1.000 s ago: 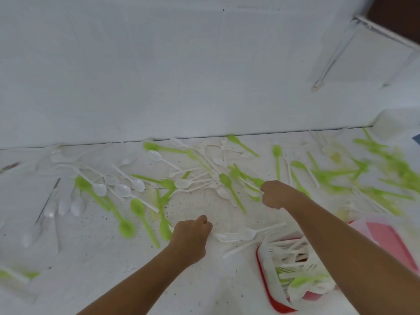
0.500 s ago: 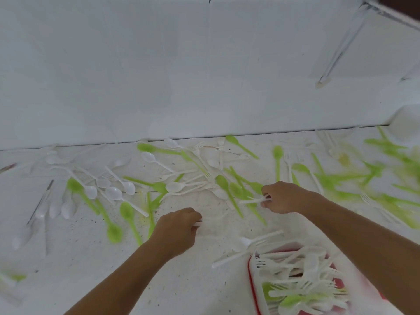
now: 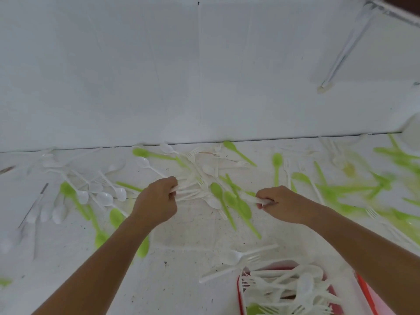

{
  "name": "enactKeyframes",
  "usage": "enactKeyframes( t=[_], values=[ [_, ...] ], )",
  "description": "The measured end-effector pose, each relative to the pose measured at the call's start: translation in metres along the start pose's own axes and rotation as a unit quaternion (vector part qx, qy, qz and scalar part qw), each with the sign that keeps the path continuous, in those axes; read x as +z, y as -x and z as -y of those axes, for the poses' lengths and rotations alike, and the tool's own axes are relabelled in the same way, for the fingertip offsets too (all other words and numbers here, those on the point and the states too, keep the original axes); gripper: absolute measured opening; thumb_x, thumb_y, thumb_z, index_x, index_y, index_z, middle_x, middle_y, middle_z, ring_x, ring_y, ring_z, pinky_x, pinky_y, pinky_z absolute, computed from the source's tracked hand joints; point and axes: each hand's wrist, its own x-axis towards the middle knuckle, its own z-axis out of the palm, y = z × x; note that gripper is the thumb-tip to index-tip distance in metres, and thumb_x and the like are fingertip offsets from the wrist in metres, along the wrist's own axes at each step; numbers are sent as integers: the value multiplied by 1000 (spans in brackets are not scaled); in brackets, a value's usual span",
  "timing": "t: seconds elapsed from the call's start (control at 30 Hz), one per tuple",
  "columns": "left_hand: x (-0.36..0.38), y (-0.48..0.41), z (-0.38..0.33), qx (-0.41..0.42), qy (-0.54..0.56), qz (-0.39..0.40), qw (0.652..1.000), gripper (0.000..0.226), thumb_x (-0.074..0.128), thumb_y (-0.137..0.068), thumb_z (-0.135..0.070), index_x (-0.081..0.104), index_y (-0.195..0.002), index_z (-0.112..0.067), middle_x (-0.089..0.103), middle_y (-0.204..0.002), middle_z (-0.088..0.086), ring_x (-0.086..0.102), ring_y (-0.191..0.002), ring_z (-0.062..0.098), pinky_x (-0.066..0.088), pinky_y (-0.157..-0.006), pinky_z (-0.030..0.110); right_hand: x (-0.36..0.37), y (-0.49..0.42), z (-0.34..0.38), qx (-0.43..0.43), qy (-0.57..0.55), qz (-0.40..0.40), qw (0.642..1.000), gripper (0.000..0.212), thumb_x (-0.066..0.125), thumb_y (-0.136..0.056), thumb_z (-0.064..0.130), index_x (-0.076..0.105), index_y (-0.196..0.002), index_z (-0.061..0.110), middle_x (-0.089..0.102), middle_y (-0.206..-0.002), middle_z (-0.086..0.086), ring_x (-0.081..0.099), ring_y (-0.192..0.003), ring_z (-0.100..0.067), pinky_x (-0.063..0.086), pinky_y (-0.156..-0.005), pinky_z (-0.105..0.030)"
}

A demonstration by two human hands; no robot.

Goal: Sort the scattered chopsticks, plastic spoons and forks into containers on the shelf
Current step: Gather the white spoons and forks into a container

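Observation:
White and green plastic spoons and forks lie scattered over the white shelf surface (image 3: 181,258). My left hand (image 3: 156,202) grips a bunch of white forks (image 3: 193,192) by their handles in the middle of the pile. My right hand (image 3: 281,204) is curled round the handle of a white utensil (image 3: 250,197) that lies across several green spoons (image 3: 236,202). A red container (image 3: 241,289) at the lower right holds many white forks and a few green pieces.
White spoons (image 3: 104,197) cluster at the left, with a dark thin stick (image 3: 34,204) beside them. More green utensils (image 3: 375,187) spread out at the right. A white wall rises behind the shelf, and a white rounded container (image 3: 412,133) sits at the far right edge.
My left hand has moved up from the bare area into the pile and taken hold of white forks. My right hand stays closed round a white utensil, shifted slightly right.

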Motion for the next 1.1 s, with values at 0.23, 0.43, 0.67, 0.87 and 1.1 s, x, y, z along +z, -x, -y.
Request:
enactKeyframes(
  t=[0.23, 0.43, 0.67, 0.87, 1.1],
  values=[
    [21, -25, 0, -8, -204, 143, 968, 48, 61, -96, -57, 55, -135, -30, 52, -131, -9, 66, -107, 25, 55, -88, 39, 50, -2, 42, -10, 305, 229, 924, 43, 85, -71, 52, 72, -97, 21, 65, -90, 3, 66, -85, -23, 44, -63, -28],
    [26, -40, 5, 21, -193, 127, 973, 23, 55, -97, -36, 60, -116, -25, 58, -111, -7, 68, -99, 25, 53, -80, 35, 36, -14, 30, -43, 287, 169, 942, 14, 53, -78, 23, 50, -71, 11, 52, -67, -2, 54, -63, -22, 48, -61, -34],
    [27, -47, 2, 62, -215, 118, 967, 19, 50, -95, -32, 58, -110, -22, 58, -106, -5, 68, -88, 28, 41, -64, 33, -4, -75, 54, 32, -57, -26, 998, 32, 59, -98, 37, 54, -67, 27, 59, -61, 10, 52, -54, -6, 42, -58, -28],
    [11, -51, 0, 66, -216, 86, 970, 15, 50, -97, -29, 56, -110, -25, 64, -100, -8, 57, -104, 18, 40, -67, 31, 41, -119, 83, 27, 88, -5, 996, 32, 81, -70, 50, 69, -85, 24, 62, -81, 10, 64, -82, -17, 45, -65, -27],
    [-23, -55, 19, 34, -154, 100, 982, 13, 54, -96, -26, 47, -86, -27, 59, -86, -5, 50, -99, 16, 40, -72, 30, 44, -117, 75, 9, 150, 11, 989, 20, 63, -79, 36, 58, -73, 18, 56, -72, 3, 58, -62, -16, 38, -51, -26]
  ],
)
